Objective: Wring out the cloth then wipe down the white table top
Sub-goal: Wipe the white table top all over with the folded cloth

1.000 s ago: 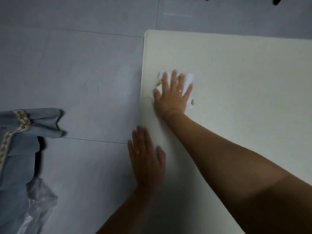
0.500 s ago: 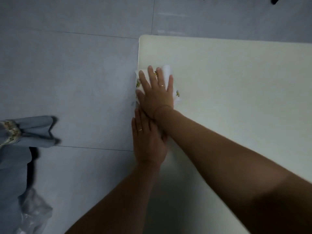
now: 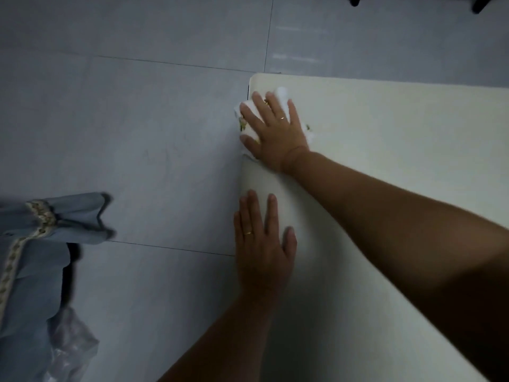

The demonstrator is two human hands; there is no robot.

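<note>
We press our right hand (image 3: 275, 130) flat, fingers spread, on the white cloth (image 3: 249, 130) at the tabletop's (image 3: 385, 150) far left corner, overhanging the left edge. Our left hand (image 3: 261, 244) lies flat and empty on that edge, nearer us.

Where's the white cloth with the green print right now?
In the head view, the white printed cloth lies flat under the right hand at the table's far left corner, overhanging the left edge of the white table top; the left hand rests nearer.
</note>
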